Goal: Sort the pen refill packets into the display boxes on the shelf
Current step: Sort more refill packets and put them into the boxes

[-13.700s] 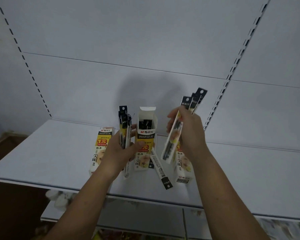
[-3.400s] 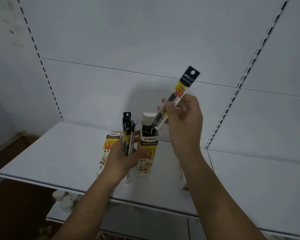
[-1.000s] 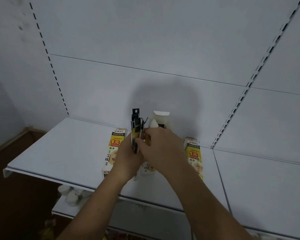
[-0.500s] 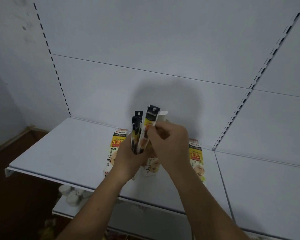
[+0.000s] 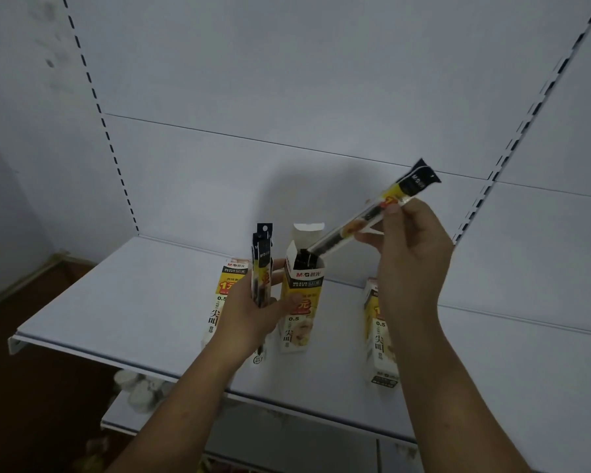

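Both hands full: right hand (image 5: 410, 261) pinches one packet (image 5: 365, 216) poking into the open box (image 5: 301, 302), left hand (image 5: 249, 315) clutches spares (image 5: 262, 264) at its 9 o'clock.

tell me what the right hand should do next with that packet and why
Probably tilt the packet more upright and slide it down into the open middle box: the right hand pinches it slanted, its lower tip at the box mouth.

Dim, bluish light falls from the front; a soft shadow darkens the back panel (image 5: 307, 196). The slotted uprights (image 5: 512, 145) bow at the edges.
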`<state>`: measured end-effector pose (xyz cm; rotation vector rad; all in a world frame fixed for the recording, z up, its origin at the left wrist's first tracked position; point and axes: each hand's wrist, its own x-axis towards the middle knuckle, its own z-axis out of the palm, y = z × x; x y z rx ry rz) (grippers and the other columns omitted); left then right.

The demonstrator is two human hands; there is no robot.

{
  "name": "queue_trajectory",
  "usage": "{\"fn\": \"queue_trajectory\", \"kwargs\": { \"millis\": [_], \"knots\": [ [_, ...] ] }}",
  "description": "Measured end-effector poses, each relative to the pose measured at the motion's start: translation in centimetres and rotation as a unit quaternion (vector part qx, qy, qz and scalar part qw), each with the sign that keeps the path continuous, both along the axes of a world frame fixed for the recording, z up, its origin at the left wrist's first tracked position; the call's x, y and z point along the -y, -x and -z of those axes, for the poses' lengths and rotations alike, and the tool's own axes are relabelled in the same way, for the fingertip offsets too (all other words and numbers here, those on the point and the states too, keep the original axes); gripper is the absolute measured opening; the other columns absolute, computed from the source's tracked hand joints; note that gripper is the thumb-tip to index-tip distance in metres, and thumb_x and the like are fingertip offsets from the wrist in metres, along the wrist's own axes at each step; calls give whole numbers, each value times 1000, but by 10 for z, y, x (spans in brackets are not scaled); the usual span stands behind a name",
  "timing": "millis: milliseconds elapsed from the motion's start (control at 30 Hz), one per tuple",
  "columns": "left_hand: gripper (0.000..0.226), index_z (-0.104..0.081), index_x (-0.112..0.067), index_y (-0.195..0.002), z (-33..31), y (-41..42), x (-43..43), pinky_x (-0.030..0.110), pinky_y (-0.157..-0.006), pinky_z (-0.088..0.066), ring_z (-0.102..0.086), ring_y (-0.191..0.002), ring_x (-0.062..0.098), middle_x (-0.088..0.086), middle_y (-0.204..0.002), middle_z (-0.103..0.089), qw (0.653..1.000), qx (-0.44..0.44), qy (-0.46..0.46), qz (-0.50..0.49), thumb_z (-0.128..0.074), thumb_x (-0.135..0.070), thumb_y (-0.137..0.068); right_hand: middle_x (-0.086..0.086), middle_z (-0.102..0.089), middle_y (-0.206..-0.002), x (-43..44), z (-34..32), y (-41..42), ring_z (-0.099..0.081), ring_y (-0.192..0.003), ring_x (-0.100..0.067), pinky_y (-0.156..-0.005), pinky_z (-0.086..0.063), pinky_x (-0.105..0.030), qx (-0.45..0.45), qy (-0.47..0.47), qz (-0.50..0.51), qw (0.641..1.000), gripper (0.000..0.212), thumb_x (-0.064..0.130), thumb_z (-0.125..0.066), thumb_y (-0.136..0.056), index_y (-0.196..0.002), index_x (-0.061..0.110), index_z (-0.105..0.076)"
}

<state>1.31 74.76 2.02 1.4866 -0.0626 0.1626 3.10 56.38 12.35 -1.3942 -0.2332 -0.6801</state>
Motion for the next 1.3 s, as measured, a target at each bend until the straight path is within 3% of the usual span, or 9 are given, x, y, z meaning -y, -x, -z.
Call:
{"fn": "queue_trajectory", "kwargs": {
  "millis": [100, 167, 400, 500, 700, 933, 1067, 1167, 1300],
  "knots": [
    [52, -64, -23, -138, 2, 1, 0, 12, -73, -44, -69, -61, 9, 3, -113, -78, 1000, 10, -23, -7, -79, -9, -90, 1, -76, -90, -4, 6, 0, -76, -79, -22, -72, -64, -38, 11, 59, -2, 998, 18, 8, -53, -108, -103, 6, -71],
    [51, -64, -24, -137, 3, 2, 2, 18, -56, -49, -62, -57, 5, -3, -95, -77, 999, 14, -33, -8, -78, -8, -91, 2, -76, -88, -5, 11, 0, -76, -77, -18, -71, -64, -35, 16, 108, -16, 994, 19, 7, -53, -107, -101, 7, -71],
    [49, -65, -25, -137, 6, -3, 11, 26, -55, -48, -59, -56, 10, 0, -86, -71, 1000, 13, -10, -8, -77, -9, -92, 14, -69, -83, -4, 23, -5, -62, -78, 2, -62, -40, -8, -10, 322, -33, 946, 19, 16, -59, -104, -91, 25, -69],
    [49, -64, -22, -138, 1, -4, 14, 21, -54, -48, -58, -55, 8, 14, -101, -70, 999, 24, -24, -10, -76, -6, -93, 8, -61, -86, 1, 29, -9, -54, -87, -3, -71, -40, -21, -56, 408, -23, 911, 23, 26, -62, -100, -82, 39, -59],
    [53, -66, -26, -135, 3, -6, 11, 22, -54, -47, -53, -53, 13, 14, -101, -68, 999, 15, -37, -29, -80, -4, -88, 5, -59, -87, -1, 26, -10, -56, -92, -21, -79, -52, -43, -51, 382, -17, 923, 12, 40, -64, -96, -93, 29, -62],
    [48, -70, -34, -128, 1, -2, 5, 28, -55, -48, -56, -58, 13, 0, -88, -72, 999, 10, -24, -40, -82, -10, -89, 8, -59, -76, -4, 26, -12, -45, -86, -22, -82, -44, -49, -37, 484, 7, 874, 20, 32, -67, -96, -79, 25, -62],
    [45, -73, -51, -114, -3, 2, 5, 33, -55, -44, -47, -54, 21, 18, -67, -61, 999, 25, -22, -20, -76, -12, -94, 20, -61, -86, -3, 20, -11, -54, -92, -18, -88, -47, -46, -21, 465, -3, 885, 11, 32, -67, -97, -105, 29, -73],
    [45, -72, -55, -112, -6, 5, 4, 35, -56, -43, -46, -54, 22, 26, -68, -58, 999, 26, -15, -15, -75, -14, -95, 17, -67, -90, -2, 20, -10, -57, -92, -18, -85, -50, -49, -1, 446, 8, 895, 13, 24, -67, -95, -104, 27, -76],
    [46, -72, -59, -107, -6, 6, 6, 35, -55, -45, -49, -54, 20, 23, -71, -64, 999, 21, -18, -20, -76, -15, -94, 14, -71, -87, -4, 22, -10, -53, -87, -16, -88, -44, -46, -29, 531, 10, 847, 16, 30, -61, -98, -101, 31, -76]
  ]
}}
